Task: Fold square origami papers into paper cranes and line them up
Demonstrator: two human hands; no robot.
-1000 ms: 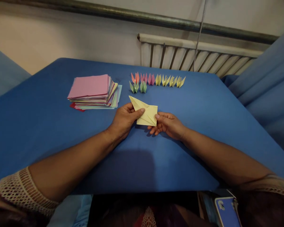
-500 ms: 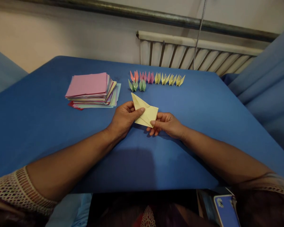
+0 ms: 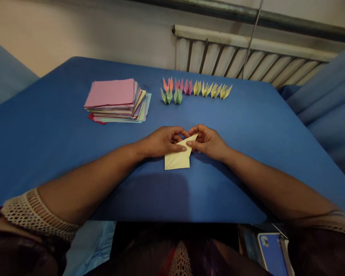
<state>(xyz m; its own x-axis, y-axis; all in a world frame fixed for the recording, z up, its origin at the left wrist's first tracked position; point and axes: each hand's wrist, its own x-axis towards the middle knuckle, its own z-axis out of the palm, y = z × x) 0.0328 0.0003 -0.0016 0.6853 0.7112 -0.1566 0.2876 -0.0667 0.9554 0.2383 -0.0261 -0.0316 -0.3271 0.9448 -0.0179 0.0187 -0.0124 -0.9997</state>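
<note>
The left hand and right hand both pinch the folded yellow paper. Small folded cranes stand beyond.

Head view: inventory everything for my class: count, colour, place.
Folded paper: 1, pale yellow, near centre
Paper stack: 1, pink above mixed colours, centre-left
Orange figure: 1, orange-red, back row's left
Pink figures: 2, pink, beside it
Yellow figures: 4, yellow, back row's right
Green figures: 2, green, front row
Table: 1, blue, under papers
Radiator: 1, off-white, behind table
Cord: 1, grey, across radiator
Pipe: 1, grey, above radiator
Wall: 1, beige, background
Edge cloths: 2, blue, both sides
Lower cloth: 1, light blue, bottom left
Flat object: 1, blue, bottom right
Sleeves: 2, dark, lace-trimmed, lower corners
Forearms: 2, bare, lower half
Left hand, right hand: 2, bare, on folded paper
</note>
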